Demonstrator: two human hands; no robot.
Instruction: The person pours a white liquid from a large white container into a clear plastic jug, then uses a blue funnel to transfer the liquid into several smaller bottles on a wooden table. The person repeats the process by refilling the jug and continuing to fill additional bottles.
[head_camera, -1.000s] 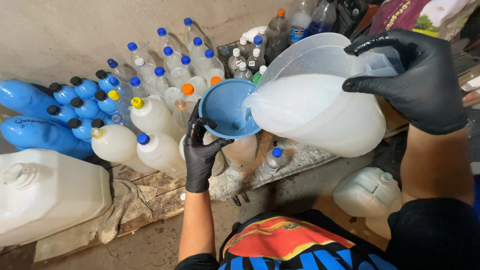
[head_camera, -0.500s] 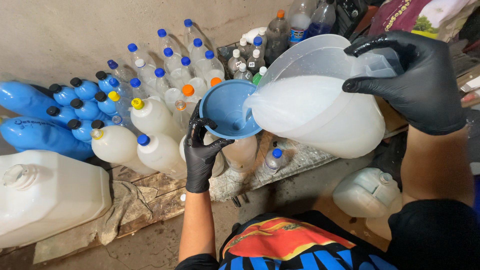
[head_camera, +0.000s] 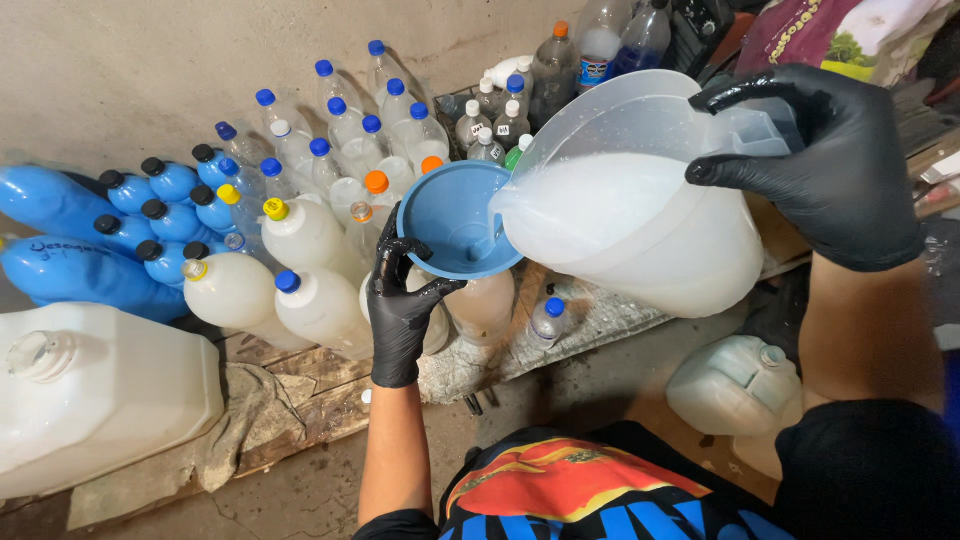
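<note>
- Now right hand (head_camera: 830, 165), black glove, grips the jug (head_camera: 640, 205) by its handle, fingers wrapped round it, at upper right.
- Jug tilted left, white liquid inside, spout over the blue funnel (head_camera: 455, 222).
- Left hand (head_camera: 400, 300), black glove, fingers curled round a bottle (head_camera: 480, 305) under the funnel, thumb touching the funnel rim.
- Capped bottles (head_camera: 300, 240) crowd left and far of the funnel, blue bottles (head_camera: 70, 270) at far left.
- White canister (head_camera: 95, 385) near left; smaller can (head_camera: 735, 385) near right on the floor.
</note>
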